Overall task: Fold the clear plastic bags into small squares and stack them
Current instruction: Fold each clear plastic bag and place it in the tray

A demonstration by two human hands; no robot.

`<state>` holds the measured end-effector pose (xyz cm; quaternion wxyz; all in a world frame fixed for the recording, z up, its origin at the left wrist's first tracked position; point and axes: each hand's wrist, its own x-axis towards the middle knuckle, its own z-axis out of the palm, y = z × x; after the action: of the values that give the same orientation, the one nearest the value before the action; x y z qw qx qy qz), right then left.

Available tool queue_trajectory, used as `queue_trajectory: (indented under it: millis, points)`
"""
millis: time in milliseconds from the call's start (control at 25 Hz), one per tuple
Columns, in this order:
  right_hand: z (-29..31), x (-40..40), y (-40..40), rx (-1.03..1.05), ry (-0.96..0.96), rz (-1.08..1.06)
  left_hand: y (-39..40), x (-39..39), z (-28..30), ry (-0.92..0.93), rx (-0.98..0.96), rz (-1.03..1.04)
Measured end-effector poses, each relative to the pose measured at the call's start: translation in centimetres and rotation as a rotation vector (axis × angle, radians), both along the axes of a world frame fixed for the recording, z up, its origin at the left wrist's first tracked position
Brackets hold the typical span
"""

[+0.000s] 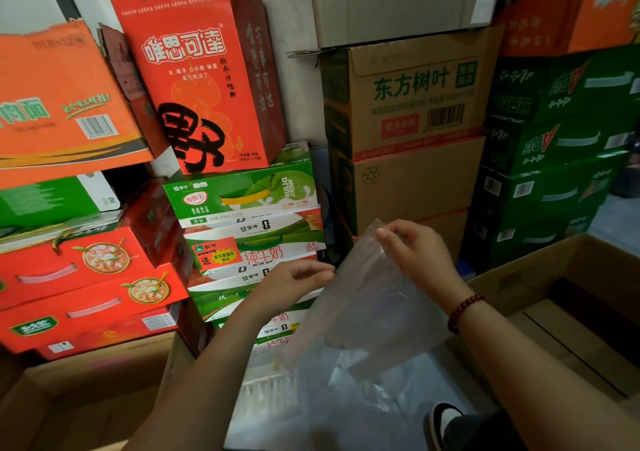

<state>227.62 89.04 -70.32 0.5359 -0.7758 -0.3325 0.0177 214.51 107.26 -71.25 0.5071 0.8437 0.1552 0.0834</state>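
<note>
- Left hand (294, 279) and right hand (414, 249) pinch a clear bag (374, 298) with curled fingers.
- Stacked drink cartons (249, 242) stand just behind; open box (554, 277) at right.

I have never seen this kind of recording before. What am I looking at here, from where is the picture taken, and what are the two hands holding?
There is no machine here: a person works with bare hands. The single picture comes from a camera worn on the person's head, looking forward and down, so you see their own arms reaching out. The left hand and the right hand each pinch the top edge of one clear plastic bag, which hangs in the air between them, not yet folded. The right wrist wears a red bead bracelet. Below lies more clear plastic. Behind stand stacked cartons of drinks, such as a tall red gift box and brown cardboard boxes.
</note>
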Motion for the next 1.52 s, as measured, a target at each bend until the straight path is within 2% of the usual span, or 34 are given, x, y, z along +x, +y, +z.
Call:
queue_trajectory:
  millis: [200, 280, 440, 480, 560, 720, 800, 920, 1000, 1080, 1240, 1360, 1440, 1520]
  points:
    - [0.1, -0.5, 0.6, 0.041, -0.019, 0.041, -1.1, 1.2, 0.2, 0.006, -0.132, -0.014]
    - [0.5, -0.1, 0.1, 0.003, 0.099, 0.093, -0.9, 1.2, 0.5, -0.006, -0.108, 0.044]
    - [0.8, 1.4, -2.0, -0.371, 0.413, 0.386, 0.2, 0.6, 1.1, -0.049, -0.137, 0.198]
    - [0.7, 1.8, -2.4, -0.401, 0.486, 0.413, 0.6, 0.5, 1.1, -0.054, -0.136, 0.235]
    - [0.4, 2.6, -2.5, -0.241, 0.673, 0.382, 0.9, 0.4, 1.0, -0.064, -0.131, 0.284]
    - [0.0, 2.6, -1.3, 0.278, 0.939, 0.223, 0.4, 1.0, 0.9, -0.087, -0.077, 0.341]
    - [-0.1, 2.2, -0.9, 0.327, 0.996, 0.291, 0.0, 1.4, 0.8, -0.118, -0.124, 0.414]
    - [-0.2, 1.2, -0.5, 0.110, 0.871, 0.422, -0.6, 1.9, 0.8, -0.187, -0.162, 0.539]
    - [-0.2, 0.7, -0.3, -0.003, 0.753, 0.333, -0.7, 2.1, 0.8, -0.207, -0.138, 0.591]
    - [-0.3, 0.8, -0.2, -0.002, 0.685, 0.227, -0.8, 2.1, 0.9, -0.220, -0.126, 0.633]
    - [-0.2, 0.8, -0.2, 0.130, 0.577, 0.088, -1.2, 2.1, 1.1, -0.273, -0.136, 0.676]
    - [-0.1, 1.1, -0.7, 0.184, 0.434, 0.060, -0.7, 1.4, 1.6, -0.257, -0.237, 0.461]
    - [0.2, 1.4, -1.2, 0.160, 0.463, 0.085, -0.3, 0.7, 1.9, -0.208, -0.256, 0.265]
    - [0.4, 1.5, -1.6, 0.066, 0.459, 0.150, 0.0, 0.3, 1.9, -0.173, -0.247, 0.179]
